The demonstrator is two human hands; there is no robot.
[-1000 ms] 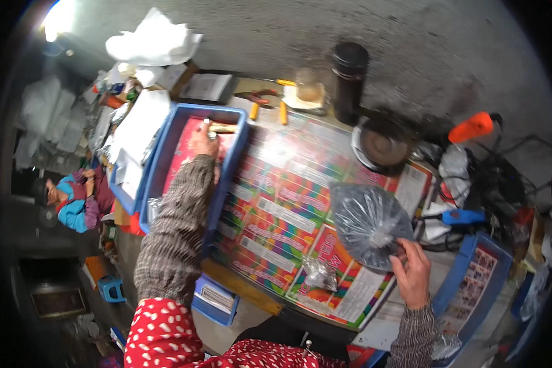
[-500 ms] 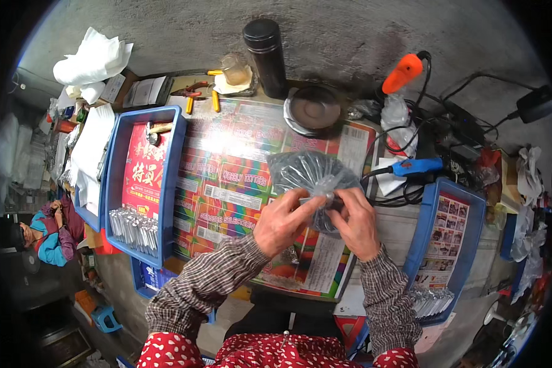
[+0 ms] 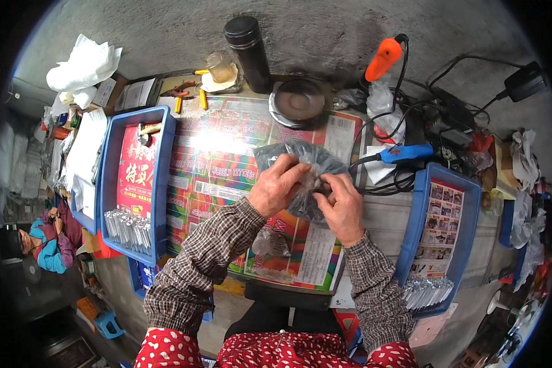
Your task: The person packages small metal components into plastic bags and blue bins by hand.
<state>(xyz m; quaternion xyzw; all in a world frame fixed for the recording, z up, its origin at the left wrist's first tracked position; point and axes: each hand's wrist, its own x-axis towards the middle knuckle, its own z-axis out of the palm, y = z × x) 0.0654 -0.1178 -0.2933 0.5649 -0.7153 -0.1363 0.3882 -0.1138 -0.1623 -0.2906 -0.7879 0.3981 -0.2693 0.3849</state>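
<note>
"Pinching what, exactly, was the left hand [image 3: 277, 187]?"

"Loose plastic at the gathered neck of the bag [image 3: 306, 202]. Its grip was pressed together there, thumb and fingers close in."

"And the right hand [image 3: 343, 208]?"

"Just across from it, fingers bent toward the same bunched neck. That grip was pinching the plastic from the other side — how firmly, I could not tell."

"Where did the bag sit?"

"On the colourful printed sheet [image 3: 227, 165] that covered much of the worktop [image 3: 377, 224], toward its right edge, between the two hands. A small clear packet [image 3: 270, 243] lay near it, on the near side. One blue tray [image 3: 159, 178] stood well apart to the left, a second tray [image 3: 469, 233] stood to the right, and a blue-handled tool [image 3: 406, 153] lay beyond the right hand."

"How did you expect it to handle?"

"Soft and slippery, I judged: thin film, creased all over, dark-looking below the neck. Nothing showed its weight, but the bulging shape suggested a loose fill, likely to sag if lifted by one side. What was inside I could not make out — so whether it was fragile stayed open."

"Best place to take hold?"

"The neck, where the layers bunched thick enough to pinch. The flat sides seemed a poorer choice, since film that thin could have slid or torn."
</note>
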